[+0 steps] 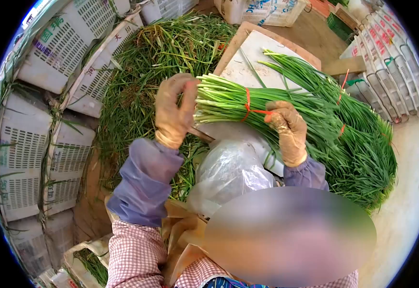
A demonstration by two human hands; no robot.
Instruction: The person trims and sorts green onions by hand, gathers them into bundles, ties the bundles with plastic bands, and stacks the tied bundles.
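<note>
A bundle of garlic chives (224, 101) lies on the white board (238, 62), its pale cut ends to the left. A red tie (247, 103) goes around it near those ends. My right hand (286, 129), in a thin glove, is closed on the loose end of this tie. My left hand (175, 109), also gloved and slightly blurred, is beside the cut ends with its fingers extended and apart. Just below it shows a narrow brown strip (201, 134) of unclear kind. More tied chives (358, 144) lie to the right.
A large heap of loose chives (147, 72) lies to the left. White plastic crates (24, 149) stand along the left side, and stacked crates (387, 62) at the upper right. Clear plastic (231, 173) covers something in front of me. A blurred oval hides the lower middle.
</note>
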